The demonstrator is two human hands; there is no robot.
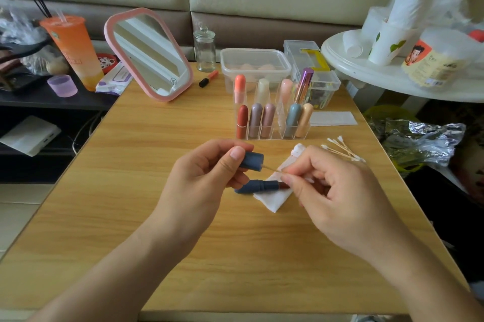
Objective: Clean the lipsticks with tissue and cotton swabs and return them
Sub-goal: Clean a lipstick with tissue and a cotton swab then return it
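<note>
Surface (pixel 131 190) was pale wood-grain, smooth, low sheen. Lipstick cap (pixel 252 161) and lipstick base (pixel 251 187) looked matt blue plastic. Tissue (pixel 273 201) was soft white paper. Cotton swab (pixel 272 169) had thin wooden stick. Loose swabs (pixel 343 150) at right had fluffy cotton tips. Far organizer (pixel 272 135) was clear glossy plastic. Purple tube (pixel 305 83) looked metallic. Mirror (pixel 110 33) frame was smooth pink plastic.

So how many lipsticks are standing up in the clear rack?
9. Back row: coral, cream, pink, shiny purple. Front row: red, mauve, dusty pink, grey-blue, peach. Another could hide behind these.
</note>
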